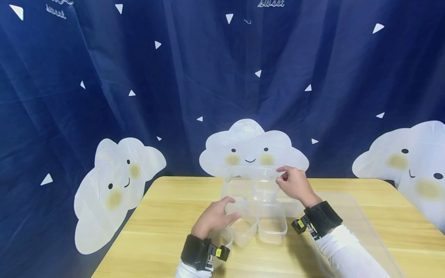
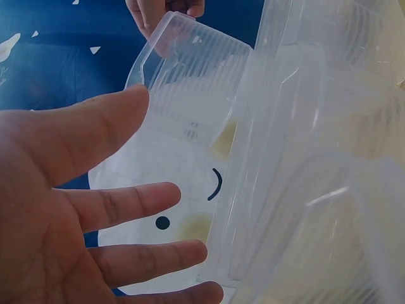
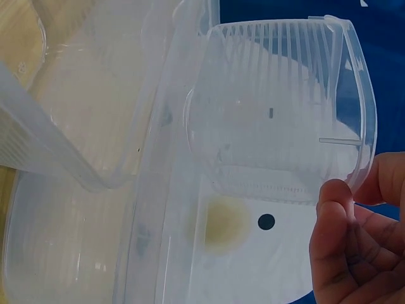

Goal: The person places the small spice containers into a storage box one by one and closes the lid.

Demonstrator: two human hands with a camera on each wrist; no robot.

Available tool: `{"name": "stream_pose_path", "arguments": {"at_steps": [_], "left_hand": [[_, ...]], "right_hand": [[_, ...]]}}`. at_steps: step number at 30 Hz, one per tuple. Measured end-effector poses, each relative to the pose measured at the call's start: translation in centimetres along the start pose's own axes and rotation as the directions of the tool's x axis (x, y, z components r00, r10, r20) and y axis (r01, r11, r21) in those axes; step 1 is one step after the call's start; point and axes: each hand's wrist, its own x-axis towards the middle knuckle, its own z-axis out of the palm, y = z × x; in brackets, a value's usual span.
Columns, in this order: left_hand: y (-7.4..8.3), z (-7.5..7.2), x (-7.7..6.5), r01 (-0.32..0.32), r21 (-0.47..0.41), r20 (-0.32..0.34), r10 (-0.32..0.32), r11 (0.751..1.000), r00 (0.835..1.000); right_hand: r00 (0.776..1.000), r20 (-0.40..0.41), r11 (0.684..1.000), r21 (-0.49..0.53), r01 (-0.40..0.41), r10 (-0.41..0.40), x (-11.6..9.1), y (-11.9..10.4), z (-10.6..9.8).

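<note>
My right hand point(image 1: 295, 186) pinches the rim of a small clear ribbed plastic bin point(image 3: 272, 107) between thumb and fingers. That bin is at the upper edge of a larger clear plastic box point(image 1: 235, 172); I cannot tell whether it touches the box. My left hand point(image 1: 214, 217) is spread with its fingers fairly straight and grips nothing in the left wrist view. Close by it stand a clear bin point(image 1: 243, 231), a second clear bin point(image 1: 272, 231) beside that one, and a round-edged clear container point(image 1: 227, 237) partly hidden under the hand.
A large flat translucent plastic piece point(image 1: 344, 210) lies on the wooden table point(image 1: 167, 216) at the right, partly under my right forearm. Behind the table hangs a dark blue curtain point(image 1: 215, 85) printed with clouds and triangles.
</note>
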Motion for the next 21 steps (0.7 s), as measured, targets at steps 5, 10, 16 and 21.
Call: {"name": "stream_pose_path", "arguments": {"at_steps": [5,10,16,21], "left_hand": [[-0.01,0.06,0.02,-0.008,-0.012,0.003,0.008,1.000,1.000],[-0.06,0.17,0.01,-0.011,-0.019,0.006,0.011,1.000,1.000],[0.01,0.07,-0.06,0.000,-0.004,0.004,0.000,1.000,1.000],[0.13,-0.08,-0.02,0.005,-0.004,0.003,-0.005,1.000,1.000]], "right_hand": [[1.000,0.006,1.000,-0.006,-0.006,0.006,0.07,0.15,0.20],[1.000,0.012,1.000,-0.011,-0.015,0.015,0.05,0.35,0.48],[0.999,0.037,1.000,-0.007,-0.015,0.015,0.23,0.37,0.73],[0.998,0.057,1.000,-0.012,-0.027,0.027,0.40,0.30,0.77]]}}
